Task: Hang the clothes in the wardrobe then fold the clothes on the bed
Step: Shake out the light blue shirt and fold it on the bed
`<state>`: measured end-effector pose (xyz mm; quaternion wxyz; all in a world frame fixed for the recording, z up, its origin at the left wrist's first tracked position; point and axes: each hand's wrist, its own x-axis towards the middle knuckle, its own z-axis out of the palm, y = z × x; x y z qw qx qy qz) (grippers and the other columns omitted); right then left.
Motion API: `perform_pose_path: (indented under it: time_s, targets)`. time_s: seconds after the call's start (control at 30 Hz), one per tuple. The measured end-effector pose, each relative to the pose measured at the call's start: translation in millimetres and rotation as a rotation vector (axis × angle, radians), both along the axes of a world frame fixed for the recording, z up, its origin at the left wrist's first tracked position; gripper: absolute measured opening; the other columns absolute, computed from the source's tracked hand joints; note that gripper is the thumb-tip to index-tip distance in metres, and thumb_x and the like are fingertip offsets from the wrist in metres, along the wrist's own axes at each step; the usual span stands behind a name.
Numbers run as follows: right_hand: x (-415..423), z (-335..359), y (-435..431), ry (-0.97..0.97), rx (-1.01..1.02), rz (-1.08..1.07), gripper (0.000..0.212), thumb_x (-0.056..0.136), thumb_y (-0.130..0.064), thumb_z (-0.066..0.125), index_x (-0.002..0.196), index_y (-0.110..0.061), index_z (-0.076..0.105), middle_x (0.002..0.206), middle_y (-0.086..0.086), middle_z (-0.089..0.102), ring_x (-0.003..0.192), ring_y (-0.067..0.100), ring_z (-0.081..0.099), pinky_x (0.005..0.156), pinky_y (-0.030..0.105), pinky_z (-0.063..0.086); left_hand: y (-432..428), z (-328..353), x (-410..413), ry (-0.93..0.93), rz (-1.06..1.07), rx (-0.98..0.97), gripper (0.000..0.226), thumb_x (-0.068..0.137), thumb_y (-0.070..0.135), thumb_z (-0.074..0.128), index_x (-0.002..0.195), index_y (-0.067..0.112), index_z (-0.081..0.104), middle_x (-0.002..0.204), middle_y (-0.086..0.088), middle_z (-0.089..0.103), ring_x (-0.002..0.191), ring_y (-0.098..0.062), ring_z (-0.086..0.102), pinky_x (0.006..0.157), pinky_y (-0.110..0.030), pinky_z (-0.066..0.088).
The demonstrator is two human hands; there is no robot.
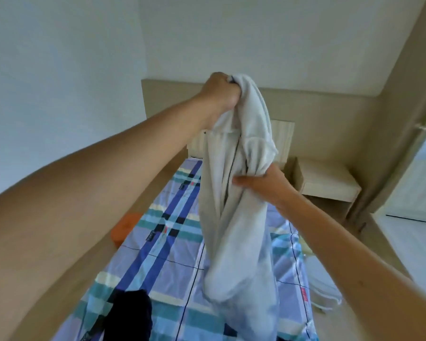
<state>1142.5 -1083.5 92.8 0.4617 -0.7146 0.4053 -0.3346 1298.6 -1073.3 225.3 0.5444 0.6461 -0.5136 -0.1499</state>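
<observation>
While the left hand [223, 92] clenches the top of the white garment [234, 193] at raised height, the right hand [263, 185] grasps its bunched middle. Garment hangs above the plaid bed [162, 254]. Dark clothing [130, 313] lies on the bed's near end, an orange item [123, 227] at its left edge.
</observation>
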Motion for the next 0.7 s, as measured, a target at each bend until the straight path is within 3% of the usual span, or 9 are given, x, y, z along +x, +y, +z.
perform_pose_path:
  time_s: [0.07, 0.13, 0.2, 0.27, 0.33, 0.43, 0.57, 0.7]
  targets:
    - [-6.3, -11.6, 0.9, 0.047, 0.018, -0.120, 0.033, 0.080, -0.013, 0.080, 0.106, -0.019, 0.061, 0.086, -0.006, 0.058, 0.083, 0.015, 0.058, 0.084, 0.037, 0.050, 3.5, 8.8, -13.5, -0.134, -0.030, -0.004, 0.021, 0.084, 0.008, 0.051, 0.064, 0.016, 0.052, 0.070, -0.002, 0.053, 0.067, -0.016, 0.050, 0.057, -0.029, 0.040]
    - [-15.4, -20.0, -11.1, 0.073, 0.017, -0.208, 0.017, 0.084, -0.011, 0.072, 0.098, -0.014, 0.062, 0.085, 0.003, 0.060, 0.084, 0.024, 0.059, 0.077, 0.038, 0.048, 11.8, 12.0, -10.8, -0.286, -0.035, 0.013, 0.027, 0.082, 0.008, 0.051, 0.057, 0.016, 0.047, 0.063, 0.000, 0.049, 0.064, -0.017, 0.046, 0.056, -0.029, 0.036]
    - [-29.1, -17.6, -25.1, 0.089, -0.009, -0.296, 0.003, 0.084, -0.014, 0.066, 0.085, -0.014, 0.062, 0.077, 0.004, 0.058, 0.079, 0.024, 0.055, 0.067, 0.033, 0.042, 20.4, 14.6, 2.2, -0.463, 0.004, 0.023, 0.020, 0.084, 0.010, 0.055, 0.066, 0.011, 0.063, 0.072, -0.005, 0.066, 0.072, -0.020, 0.060, 0.062, -0.030, 0.044]
    - [-43.4, -7.3, -40.4, 0.088, -0.038, -0.379, 0.014, 0.085, -0.014, 0.061, 0.071, -0.017, 0.058, 0.072, 0.003, 0.054, 0.071, 0.023, 0.050, 0.059, 0.029, 0.037, 26.1, 14.2, 20.6, -0.604, 0.063, 0.027, 0.020, 0.085, 0.007, 0.058, 0.065, 0.013, 0.059, 0.078, -0.012, 0.069, 0.088, -0.030, 0.067, 0.064, -0.033, 0.043]
    - [-53.4, 11.5, -53.3, 0.107, -0.134, -0.447, 0.013, 0.088, -0.014, 0.058, 0.077, -0.015, 0.065, 0.082, 0.010, 0.062, 0.077, 0.029, 0.057, 0.064, 0.032, 0.042, 31.6, 9.5, 40.6, -0.710, 0.162, 0.055, 0.028, 0.083, 0.004, 0.056, 0.059, 0.015, 0.045, 0.066, -0.012, 0.056, 0.086, -0.040, 0.063, 0.061, -0.035, 0.037]
    - [-55.1, 46.8, -66.5, 0.154, -0.290, -0.489, 0.027, 0.085, -0.016, 0.051, 0.103, -0.014, 0.071, 0.106, 0.021, 0.070, 0.104, 0.040, 0.064, 0.083, 0.043, 0.050, 41.1, 1.1, 68.5, -0.831, 0.295, 0.108, 0.013, 0.081, 0.005, 0.054, 0.075, 0.016, 0.057, 0.081, -0.011, 0.057, 0.087, -0.040, 0.060, 0.065, -0.035, 0.038]
    - [-44.7, 82.4, -73.0, 0.225, -0.447, -0.525, 0.021, 0.086, -0.013, 0.046, 0.095, -0.016, 0.064, 0.105, 0.021, 0.067, 0.099, 0.043, 0.061, 0.077, 0.040, 0.046, 54.3, -13.1, 108.9, -0.888, 0.436, 0.214, 0.013, 0.082, 0.011, 0.063, 0.094, 0.014, 0.065, 0.095, -0.014, 0.062, 0.096, -0.041, 0.060, 0.076, -0.040, 0.044]
    - [-34.5, 100.4, -76.0, 0.274, -0.531, -0.570, 0.026, 0.086, -0.012, 0.044, 0.103, -0.016, 0.064, 0.107, 0.020, 0.066, 0.099, 0.045, 0.061, 0.077, 0.042, 0.046, 65.1, -25.7, 148.6, -0.778, 0.528, 0.362, 0.029, 0.087, 0.032, 0.071, 0.106, 0.010, 0.069, 0.107, -0.018, 0.068, 0.102, -0.041, 0.063, 0.083, -0.041, 0.047]
